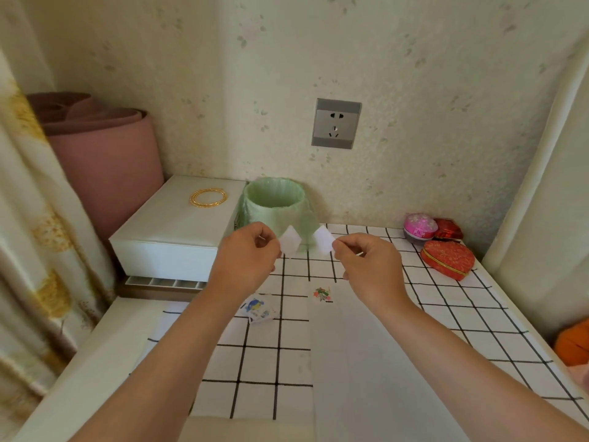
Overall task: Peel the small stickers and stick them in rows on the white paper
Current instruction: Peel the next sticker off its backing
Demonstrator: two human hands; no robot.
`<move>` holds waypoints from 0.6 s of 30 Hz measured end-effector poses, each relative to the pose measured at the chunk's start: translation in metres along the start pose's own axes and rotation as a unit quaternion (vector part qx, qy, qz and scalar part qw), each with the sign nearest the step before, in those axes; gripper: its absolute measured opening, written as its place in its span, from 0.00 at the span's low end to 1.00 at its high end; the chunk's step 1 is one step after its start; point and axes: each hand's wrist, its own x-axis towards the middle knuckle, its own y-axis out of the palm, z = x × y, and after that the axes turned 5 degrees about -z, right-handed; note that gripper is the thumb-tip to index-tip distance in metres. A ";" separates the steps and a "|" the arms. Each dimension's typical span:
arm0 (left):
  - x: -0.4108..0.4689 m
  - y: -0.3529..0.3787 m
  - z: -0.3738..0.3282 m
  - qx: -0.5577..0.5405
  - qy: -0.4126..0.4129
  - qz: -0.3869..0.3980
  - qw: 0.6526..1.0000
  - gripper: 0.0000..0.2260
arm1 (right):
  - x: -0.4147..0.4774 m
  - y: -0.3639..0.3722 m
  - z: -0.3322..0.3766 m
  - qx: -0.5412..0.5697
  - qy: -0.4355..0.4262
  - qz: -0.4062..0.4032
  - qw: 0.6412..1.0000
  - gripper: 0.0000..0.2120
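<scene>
White squares (290, 240) are pinched apart, one in my left hand (247, 253), one in my right hand (366, 266), raised before the green-lined bin (271, 215), seemingly empty, at the table (446, 314) far edge, likely sticker split from backing, while the white paper (350, 362) below bears one flower sticker (322, 294).

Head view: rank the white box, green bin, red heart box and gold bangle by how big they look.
1. white box
2. green bin, partly hidden
3. red heart box
4. gold bangle
The bangle lies farther back than the heart box, so their true sizes are unsure.
</scene>
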 end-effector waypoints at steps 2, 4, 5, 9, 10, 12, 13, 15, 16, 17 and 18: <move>0.003 -0.010 0.003 0.006 0.000 -0.009 1.000 0.05 | 0.008 0.007 0.010 -0.001 0.000 -0.011 1.000 0.08; 0.006 -0.016 0.004 0.004 -0.003 -0.008 1.000 0.05 | 0.022 0.019 0.023 -0.026 -0.030 -0.015 0.999 0.08; 0.006 -0.017 0.004 0.005 -0.004 -0.005 1.000 0.05 | 0.030 0.026 0.031 -0.045 -0.053 -0.016 0.997 0.08; 0.008 -0.023 0.006 0.004 -0.002 0.003 1.000 0.06 | 0.066 0.059 0.059 -0.166 -0.138 -0.014 0.976 0.07; 0.009 -0.024 0.006 0.001 -0.004 0.001 1.000 0.06 | 0.074 0.066 0.063 -0.197 -0.153 -0.006 0.968 0.07; 0.011 -0.026 0.008 -0.003 -0.008 -0.001 1.000 0.06 | 0.088 0.080 0.068 -0.259 -0.175 0.017 0.950 0.09; 0.012 -0.027 0.008 -0.005 -0.009 0.000 1.000 0.06 | 0.092 0.085 0.070 -0.288 -0.185 0.027 0.939 0.09; 0.011 -0.026 0.010 -0.007 -0.009 0.008 1.000 0.07 | 0.097 0.092 0.072 -0.321 -0.194 0.051 0.926 0.08; 0.011 -0.025 0.010 -0.008 -0.010 0.013 1.000 0.07 | 0.098 0.093 0.072 -0.318 -0.190 0.062 0.927 0.07; 0.010 -0.024 0.010 -0.010 -0.012 0.018 1.000 0.08 | 0.097 0.093 0.073 -0.306 -0.185 0.068 0.932 0.06; 0.010 -0.023 0.010 -0.013 -0.016 0.020 1.000 0.08 | 0.096 0.091 0.074 -0.289 -0.182 0.069 0.937 0.07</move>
